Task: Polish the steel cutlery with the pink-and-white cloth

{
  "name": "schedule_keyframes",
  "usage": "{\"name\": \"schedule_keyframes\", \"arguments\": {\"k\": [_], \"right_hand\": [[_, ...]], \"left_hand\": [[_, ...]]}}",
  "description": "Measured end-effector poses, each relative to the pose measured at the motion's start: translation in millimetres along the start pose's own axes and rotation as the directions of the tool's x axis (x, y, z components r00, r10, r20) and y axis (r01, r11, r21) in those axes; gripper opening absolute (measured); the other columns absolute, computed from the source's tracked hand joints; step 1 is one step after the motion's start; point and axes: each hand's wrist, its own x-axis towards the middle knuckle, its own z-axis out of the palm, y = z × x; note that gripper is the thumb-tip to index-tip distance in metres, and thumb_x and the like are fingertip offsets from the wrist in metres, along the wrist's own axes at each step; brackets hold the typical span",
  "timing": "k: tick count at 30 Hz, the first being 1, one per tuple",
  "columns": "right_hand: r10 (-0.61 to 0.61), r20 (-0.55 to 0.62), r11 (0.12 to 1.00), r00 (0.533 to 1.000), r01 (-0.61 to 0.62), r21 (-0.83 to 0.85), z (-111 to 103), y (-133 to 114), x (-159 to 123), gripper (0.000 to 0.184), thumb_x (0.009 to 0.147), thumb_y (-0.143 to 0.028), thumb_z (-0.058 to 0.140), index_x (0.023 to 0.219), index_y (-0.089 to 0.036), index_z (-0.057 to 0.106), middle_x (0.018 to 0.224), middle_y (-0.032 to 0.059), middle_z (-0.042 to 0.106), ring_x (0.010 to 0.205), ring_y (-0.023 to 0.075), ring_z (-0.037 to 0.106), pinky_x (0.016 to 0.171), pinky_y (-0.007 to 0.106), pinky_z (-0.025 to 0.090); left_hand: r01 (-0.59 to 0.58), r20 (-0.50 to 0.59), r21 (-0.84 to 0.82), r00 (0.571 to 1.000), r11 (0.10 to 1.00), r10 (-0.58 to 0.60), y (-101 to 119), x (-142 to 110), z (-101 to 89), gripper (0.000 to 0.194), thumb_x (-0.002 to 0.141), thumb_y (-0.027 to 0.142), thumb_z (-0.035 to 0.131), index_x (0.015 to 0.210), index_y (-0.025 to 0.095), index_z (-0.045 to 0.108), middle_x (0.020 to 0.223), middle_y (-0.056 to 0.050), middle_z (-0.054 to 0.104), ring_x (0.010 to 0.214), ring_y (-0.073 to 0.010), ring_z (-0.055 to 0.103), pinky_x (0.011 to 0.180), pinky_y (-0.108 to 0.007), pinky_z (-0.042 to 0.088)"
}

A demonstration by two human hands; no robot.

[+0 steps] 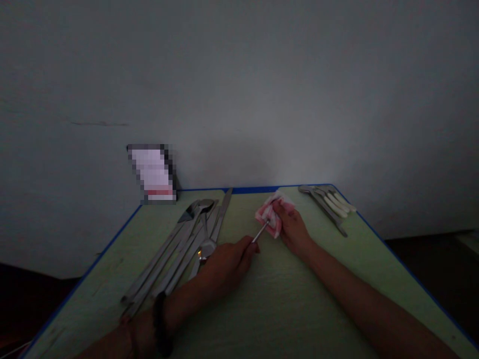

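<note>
My left hand (230,262) is closed around a thin metal utensil (261,231) that points up and to the right. Its far end goes into a pink and white cloth (272,212), so I cannot see what kind of utensil it is. My right hand (294,227) is closed on that cloth, bunching it around the utensil's end. Left of my hands lies a group of long-handled metal cutlery (179,239), with spoon heads and flat blades toward the wall. My left forearm partly covers these pieces.
At the table's far right lie a metal spoon (324,209) and several pieces with white handles (336,203). A blurred-out phone-like screen (151,172) leans on the wall at the back left. The pale green table (284,309) has a blue edge and meets a grey wall (239,89).
</note>
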Motion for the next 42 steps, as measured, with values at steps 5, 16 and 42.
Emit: {"name": "schedule_keyframes", "arguments": {"k": [5, 16, 42], "right_hand": [[0.047, 0.017, 0.994, 0.999, -0.045, -0.099, 6.0, 3.1, -8.8, 0.033, 0.074, -0.049, 0.063, 0.078, -0.017, 0.064, 0.072, 0.0050, 0.069, 0.060, 0.0154, 0.063, 0.054, 0.027, 0.053], [-0.060, -0.147, 0.998, 0.987, 0.063, 0.018, 7.3, 7.7, -2.2, 0.024, 0.073, -0.043, 0.066, 0.079, -0.021, 0.061, 0.080, 0.0014, 0.067, 0.069, 0.0139, 0.062, 0.067, 0.029, 0.052], [0.143, 0.091, 0.970, 0.986, -0.158, 0.184, -1.0, 0.0, -1.5, 0.020, 0.071, -0.025, 0.071, 0.088, -0.019, 0.063, 0.081, 0.0002, 0.070, 0.069, 0.0137, 0.064, 0.069, 0.030, 0.055]], "left_hand": [[0.033, -0.002, 0.072, 0.999, 0.997, -0.033, -3.3, -0.6, 4.7, 0.033, 0.095, 0.038, 0.026, 0.098, 0.021, 0.054, 0.073, -0.004, 0.064, 0.063, -0.0189, 0.061, 0.057, -0.025, 0.036], [0.014, -0.010, 0.131, 1.000, 0.991, -0.013, -1.5, 0.0, 7.5, 0.038, 0.094, 0.044, 0.026, 0.095, 0.021, 0.057, 0.069, -0.004, 0.063, 0.060, -0.0185, 0.059, 0.055, -0.025, 0.035], [0.006, -0.059, 0.067, 0.998, 0.998, -0.002, -1.5, -2.5, 6.9, 0.039, 0.094, 0.044, 0.029, 0.102, 0.021, 0.059, 0.070, -0.006, 0.066, 0.061, -0.0204, 0.062, 0.057, -0.027, 0.040]]}}
